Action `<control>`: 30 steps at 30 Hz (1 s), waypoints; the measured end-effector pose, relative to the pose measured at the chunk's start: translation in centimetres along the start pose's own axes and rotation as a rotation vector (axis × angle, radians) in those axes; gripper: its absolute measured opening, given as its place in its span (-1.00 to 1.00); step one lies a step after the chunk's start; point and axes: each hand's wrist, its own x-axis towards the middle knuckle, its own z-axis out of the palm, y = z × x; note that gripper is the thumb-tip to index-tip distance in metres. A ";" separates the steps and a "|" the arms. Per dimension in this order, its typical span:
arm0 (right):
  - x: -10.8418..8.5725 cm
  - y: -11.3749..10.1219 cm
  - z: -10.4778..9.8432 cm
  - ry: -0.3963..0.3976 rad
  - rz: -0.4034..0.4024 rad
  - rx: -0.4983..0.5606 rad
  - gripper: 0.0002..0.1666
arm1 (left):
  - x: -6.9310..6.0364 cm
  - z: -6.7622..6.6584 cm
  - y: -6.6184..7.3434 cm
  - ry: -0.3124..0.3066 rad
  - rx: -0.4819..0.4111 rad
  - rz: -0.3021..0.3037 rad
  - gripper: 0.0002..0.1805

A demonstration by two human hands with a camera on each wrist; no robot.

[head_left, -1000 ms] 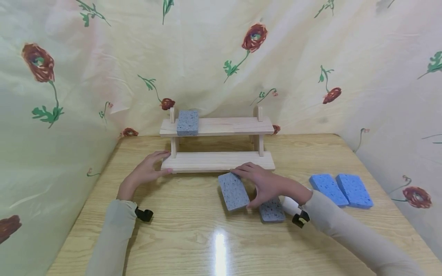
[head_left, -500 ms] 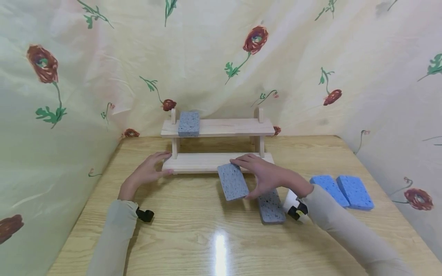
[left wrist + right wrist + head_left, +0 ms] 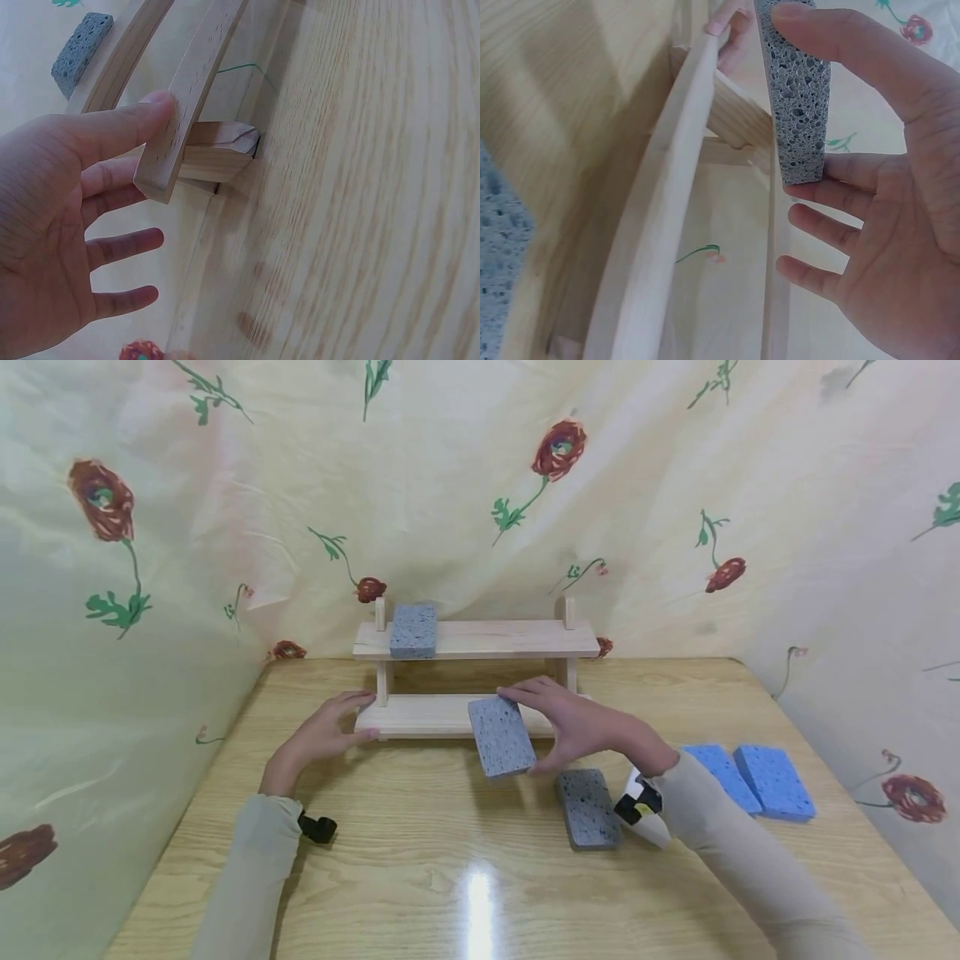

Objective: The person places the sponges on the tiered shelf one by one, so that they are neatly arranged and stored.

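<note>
Flowered cloth backs the wood-grain table. The right hand, the nearer one, pinches a grey sponge end to end, left of its palm and raised before the wooden rack, long axis running roughly towards it; the left hand grips the rack's lower left end.

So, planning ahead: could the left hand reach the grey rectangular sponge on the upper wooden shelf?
Probably yes, once the left hand releases the lower wooden shelf: nothing visible blocks the sponge.
</note>
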 end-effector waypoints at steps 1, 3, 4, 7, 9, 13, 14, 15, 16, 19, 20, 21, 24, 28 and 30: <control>0.1 0.0 -0.1 0.005 -0.004 0.001 0.34 | 0.0 0.0 0.0 0.001 0.002 0.002 -0.22; 0.3 0.0 -0.4 0.013 -0.011 -0.003 0.34 | 0.0 0.0 0.0 0.002 0.002 0.006 -0.23; 0.4 -0.1 -0.6 0.017 -0.013 0.000 0.34 | 0.0 -0.1 0.0 0.002 0.001 0.008 -0.23; 0.8 -0.3 -1.1 0.027 -0.014 -0.003 0.35 | 0.0 -0.1 0.0 0.001 -0.001 0.007 -0.22; 1.0 -0.4 -1.5 0.032 -0.010 -0.002 0.35 | 0.0 -0.1 0.0 0.001 -0.001 0.003 -0.22; 1.6 -0.7 -2.3 0.024 0.001 -0.004 0.36 | 0.0 -0.1 -0.1 0.003 -0.001 0.000 -0.22; 1.7 -0.8 -2.5 0.021 0.003 -0.002 0.37 | 0.0 -0.1 -0.1 0.004 -0.001 0.001 -0.22; 1.8 -0.9 -2.7 0.018 0.004 0.000 0.38 | 0.0 -0.1 -0.1 0.004 0.000 0.002 -0.22; 2.0 -1.0 -2.9 0.017 0.003 -0.004 0.38 | 0.1 -0.1 -0.1 0.005 0.000 0.004 -0.22; 2.4 -1.0 -3.4 0.022 -0.006 -0.022 0.37 | 0.1 0.0 -0.2 0.008 0.000 0.008 -0.22; 2.5 -0.9 -3.5 0.023 -0.006 -0.022 0.36 | 0.1 0.0 -0.2 0.008 -0.002 0.008 -0.22; 2.7 -0.9 -3.7 0.023 -0.004 -0.027 0.35 | 0.0 0.0 -0.2 0.008 -0.003 0.009 -0.22; 3.2 -0.9 -4.1 0.023 0.007 -0.022 0.35 | 0.0 0.0 -0.3 0.011 0.000 0.011 -0.22; 3.7 -0.9 -4.6 0.021 0.039 -0.023 0.38 | 0.0 0.1 -0.2 0.013 0.007 0.015 -0.23; 4.0 -0.7 -4.8 0.021 0.055 -0.037 0.38 | 0.0 0.2 -0.2 0.014 0.006 0.016 -0.24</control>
